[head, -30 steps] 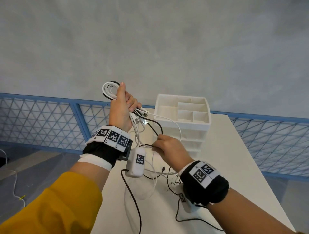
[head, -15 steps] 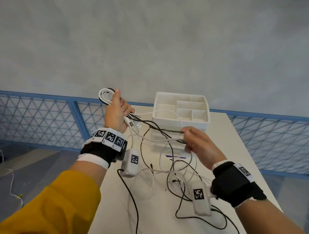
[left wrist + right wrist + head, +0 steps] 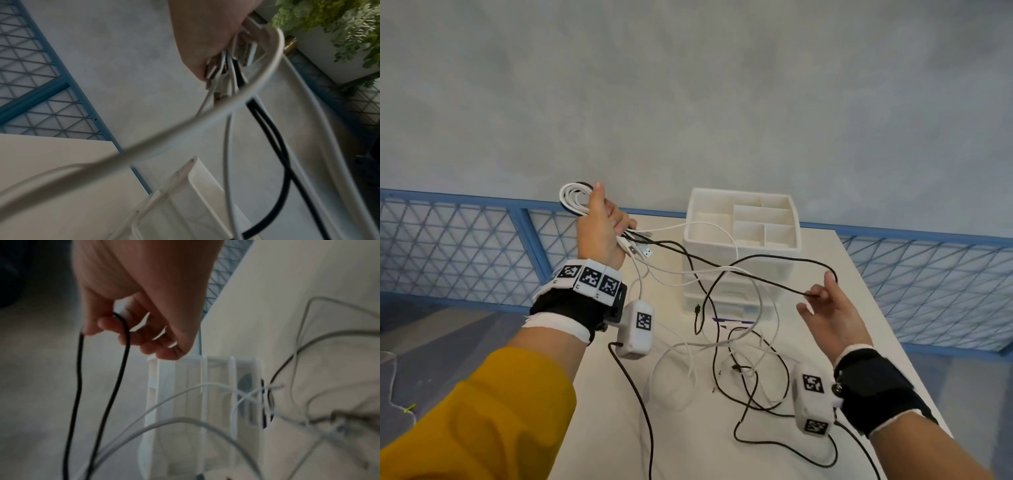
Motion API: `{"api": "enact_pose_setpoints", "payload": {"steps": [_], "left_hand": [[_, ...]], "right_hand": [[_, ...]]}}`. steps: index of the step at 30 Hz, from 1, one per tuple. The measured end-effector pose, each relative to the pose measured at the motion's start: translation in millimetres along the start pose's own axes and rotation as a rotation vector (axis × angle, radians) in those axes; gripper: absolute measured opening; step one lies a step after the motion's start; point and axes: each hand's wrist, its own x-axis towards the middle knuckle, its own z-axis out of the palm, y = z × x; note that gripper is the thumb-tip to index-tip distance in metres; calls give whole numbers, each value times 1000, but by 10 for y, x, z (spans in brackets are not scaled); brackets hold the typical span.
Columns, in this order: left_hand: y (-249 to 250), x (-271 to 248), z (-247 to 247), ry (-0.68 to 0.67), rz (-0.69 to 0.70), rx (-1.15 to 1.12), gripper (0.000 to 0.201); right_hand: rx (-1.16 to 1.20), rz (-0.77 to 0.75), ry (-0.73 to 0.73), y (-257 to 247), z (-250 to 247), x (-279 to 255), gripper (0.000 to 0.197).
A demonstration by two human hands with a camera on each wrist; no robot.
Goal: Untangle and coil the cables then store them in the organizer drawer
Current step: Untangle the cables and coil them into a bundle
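My left hand (image 3: 616, 222) is raised at the left and grips a bundle of white and black cables (image 3: 575, 200), with coiled loops above the fist and plugs hanging below. In the left wrist view, the left hand (image 3: 205, 40) holds the plugs and strands tightly. My right hand (image 3: 822, 291) is out to the right and pinches a black cable (image 3: 774, 259), which loops over the index finger. The right wrist view shows the right hand (image 3: 127, 331) with the black cable (image 3: 79, 356) hanging in two strands. The white organizer (image 3: 796, 222) stands behind, its drawers shut.
A loose tangle of white and black cables (image 3: 739, 359) lies on the white table (image 3: 602, 411) in front of the organizer. A blue mesh fence (image 3: 448, 246) runs behind the table. A green plant (image 3: 329, 24) shows in the left wrist view.
My right hand has swung from the middle of the tangle out to the right, drawing the black cable sideways away from the bundle. The left hand stays raised with its bundle.
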Motion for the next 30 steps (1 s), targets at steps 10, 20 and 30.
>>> {"api": "enact_pose_setpoints", "payload": {"steps": [10,20,30], "left_hand": [[-116,-74,99,-24,4,37,52],[-126,-218,331,-114,-26,76,52],[-113,-183,323,-121,15,91,52]], "right_hand": [[-133,6,301,212,-76,-5,23],[-1678,-677,-437,260,500,-1,41],[-1613,130,-728,346,600,41,16]]}}
